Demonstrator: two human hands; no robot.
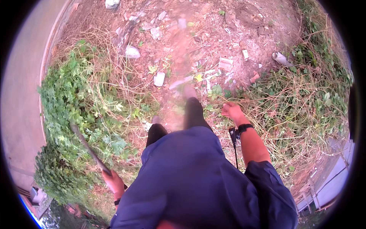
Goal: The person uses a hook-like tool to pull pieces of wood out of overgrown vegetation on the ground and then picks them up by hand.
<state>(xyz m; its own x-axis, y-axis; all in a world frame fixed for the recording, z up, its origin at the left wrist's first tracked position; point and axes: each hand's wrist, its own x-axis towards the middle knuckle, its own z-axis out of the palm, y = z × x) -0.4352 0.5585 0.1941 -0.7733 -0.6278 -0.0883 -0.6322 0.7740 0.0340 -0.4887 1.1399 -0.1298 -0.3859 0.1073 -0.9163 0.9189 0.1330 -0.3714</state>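
Observation:
At the lower left, my left hand [113,182] is wrapped round one end of a long brown wooden pole [90,151]. The pole slants forward and to the left, and its far end goes out of sight among green leaves, so what kind of tool it may be does not show. My right hand [232,112] hangs over the edge of the dry vines on the right, its fingers curled in with nothing visible in them. A black strap circles the right wrist, with a small black device [233,136] and a cord beside it.
Leafy vines [72,99] mound up on the left beside a grey paved strip [23,87]. Tangled dry stems [289,114] cover the right. Ahead, reddish soil [213,38] holds a white stone [132,52], a pale block [159,79] and a pipe piece [281,58].

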